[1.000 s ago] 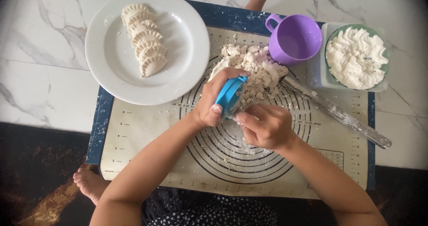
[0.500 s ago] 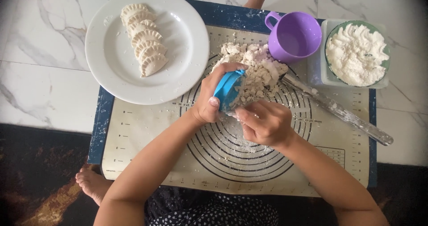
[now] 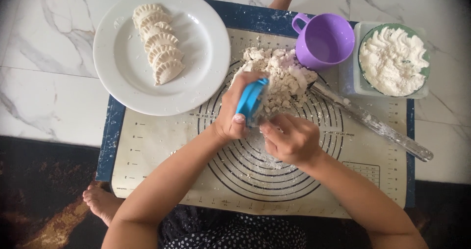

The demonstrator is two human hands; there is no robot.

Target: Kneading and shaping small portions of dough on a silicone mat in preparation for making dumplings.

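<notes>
From the head camera, looking straight down, a person is sitting at a pastry mat printed with rings and ruler marks, which is lying over a white marble floor. The left hand is gripping a blue folding dumpling mould, fingers curled tightly around it and thumb pressing on its near edge, so the mould is standing on edge and folded closed, just above the middle of the rings. The right hand is sitting just beside it, fingers bent inward and bunched at the mould's lower edge; whether they are pinching anything is hidden by the knuckles. Directly behind the mould, a crumbly heap of dough scraps is lying on the mat, touching the far side of the left hand. A white plate is resting on the mat's far left corner, carrying a row of five crimped, half-moon dumplings overlapping one another. A purple cup is standing at the far edge, just beyond the dough. To its right, a green-rimmed bowl of white filling is sitting in a clear tray. A floured rolling pin is lying slantwise from the dough toward the mat's right edge. A bare foot is showing at the near left corner.
</notes>
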